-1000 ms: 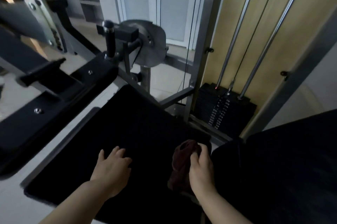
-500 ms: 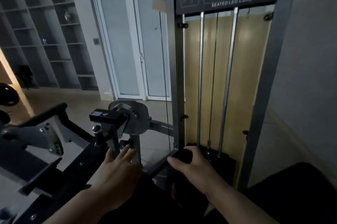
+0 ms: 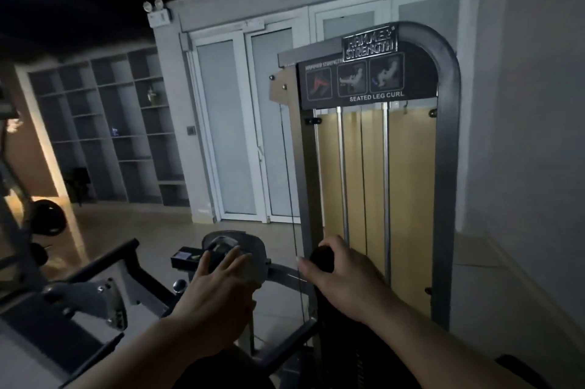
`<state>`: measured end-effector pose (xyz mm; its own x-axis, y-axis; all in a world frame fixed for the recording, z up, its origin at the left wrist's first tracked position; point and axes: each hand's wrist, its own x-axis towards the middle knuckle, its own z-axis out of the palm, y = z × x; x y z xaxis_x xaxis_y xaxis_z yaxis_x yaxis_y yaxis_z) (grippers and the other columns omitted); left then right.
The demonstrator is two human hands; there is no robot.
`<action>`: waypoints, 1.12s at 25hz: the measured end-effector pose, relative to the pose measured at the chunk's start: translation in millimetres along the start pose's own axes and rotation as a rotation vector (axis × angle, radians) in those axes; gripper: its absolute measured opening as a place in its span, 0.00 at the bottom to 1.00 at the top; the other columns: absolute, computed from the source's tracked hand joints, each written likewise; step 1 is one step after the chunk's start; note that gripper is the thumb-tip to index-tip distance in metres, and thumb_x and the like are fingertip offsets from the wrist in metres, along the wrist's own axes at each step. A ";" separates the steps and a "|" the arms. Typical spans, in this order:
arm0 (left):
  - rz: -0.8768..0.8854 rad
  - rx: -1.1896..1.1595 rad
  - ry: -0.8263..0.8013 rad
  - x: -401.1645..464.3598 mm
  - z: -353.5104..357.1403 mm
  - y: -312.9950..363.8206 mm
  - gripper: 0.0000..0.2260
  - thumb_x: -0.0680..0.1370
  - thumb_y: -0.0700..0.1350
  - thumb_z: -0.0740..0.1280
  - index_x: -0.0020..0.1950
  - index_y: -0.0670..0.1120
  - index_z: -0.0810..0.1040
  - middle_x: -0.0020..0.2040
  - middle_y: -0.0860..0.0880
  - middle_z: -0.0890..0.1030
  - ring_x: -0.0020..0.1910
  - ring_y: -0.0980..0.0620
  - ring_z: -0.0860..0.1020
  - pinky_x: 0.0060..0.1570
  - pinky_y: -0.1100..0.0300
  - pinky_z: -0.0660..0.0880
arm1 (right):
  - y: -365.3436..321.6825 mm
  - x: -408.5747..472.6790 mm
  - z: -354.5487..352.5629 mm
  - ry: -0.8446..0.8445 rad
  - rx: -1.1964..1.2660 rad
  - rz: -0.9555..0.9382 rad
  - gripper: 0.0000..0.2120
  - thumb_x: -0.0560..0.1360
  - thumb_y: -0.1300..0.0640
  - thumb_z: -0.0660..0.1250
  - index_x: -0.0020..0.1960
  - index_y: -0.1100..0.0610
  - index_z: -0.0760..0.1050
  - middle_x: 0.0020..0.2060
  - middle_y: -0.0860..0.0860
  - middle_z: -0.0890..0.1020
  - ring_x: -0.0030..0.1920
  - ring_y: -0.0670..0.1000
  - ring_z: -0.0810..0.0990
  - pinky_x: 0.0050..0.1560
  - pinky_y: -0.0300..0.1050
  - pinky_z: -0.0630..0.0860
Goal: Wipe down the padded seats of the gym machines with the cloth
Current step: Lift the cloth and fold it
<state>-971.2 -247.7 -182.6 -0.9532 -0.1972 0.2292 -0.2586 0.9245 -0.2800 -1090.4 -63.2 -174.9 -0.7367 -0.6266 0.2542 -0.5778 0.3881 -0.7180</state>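
I face a seated leg curl machine (image 3: 373, 78) in a dim gym. My right hand (image 3: 345, 281) grips a dark reddish cloth (image 3: 323, 258), which hangs down below my fingers in front of the machine's frame. My left hand (image 3: 218, 290) is raised with its fingers straight and spread, holding nothing, in front of the round grey cam plate (image 3: 250, 252). Only a dark edge of the padded seat (image 3: 221, 373) shows at the bottom, under my forearms.
The weight-stack frame with chrome guide rods (image 3: 384, 173) stands straight ahead, a thin cable (image 3: 292, 230) beside it. Grey machine arms and brackets (image 3: 91, 293) lie at lower left. Glass doors (image 3: 243, 135), open shelving (image 3: 110, 129) and a weight plate (image 3: 47, 217) are behind.
My view has swung up from the seat pad to the machine's frame and the doors. Both hands have lifted off the pad, the right one still gripping the cloth.
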 end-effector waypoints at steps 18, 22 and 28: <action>-0.212 0.065 -0.008 -82.8 -97.7 -46.0 0.16 0.81 0.52 0.57 0.69 0.56 0.71 0.78 0.50 0.51 0.77 0.52 0.42 0.72 0.41 0.41 | -105.2 19.4 18.8 0.279 -0.295 -0.678 0.08 0.80 0.53 0.59 0.52 0.58 0.66 0.47 0.56 0.79 0.42 0.57 0.80 0.37 0.45 0.72; -0.265 0.033 -0.014 -114.4 -95.9 -59.5 0.16 0.81 0.51 0.58 0.69 0.56 0.70 0.78 0.50 0.52 0.77 0.51 0.42 0.73 0.39 0.42 | -132.4 10.7 42.1 0.349 -0.273 -0.774 0.08 0.74 0.59 0.70 0.46 0.59 0.70 0.38 0.57 0.81 0.37 0.58 0.81 0.42 0.57 0.79; -0.408 0.079 -0.014 -200.7 -110.0 -101.8 0.17 0.81 0.51 0.57 0.70 0.57 0.69 0.78 0.50 0.53 0.77 0.50 0.42 0.73 0.39 0.42 | -197.9 -17.7 83.4 0.259 -0.251 -0.844 0.03 0.80 0.59 0.61 0.50 0.59 0.68 0.48 0.57 0.80 0.45 0.59 0.78 0.51 0.53 0.73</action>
<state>-736.3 -266.3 -97.6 -0.7720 -0.5469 0.3241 -0.6262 0.7418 -0.2400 -933.7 -185.3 -91.4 -0.0741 -0.6096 0.7892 -0.9969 0.0253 -0.0741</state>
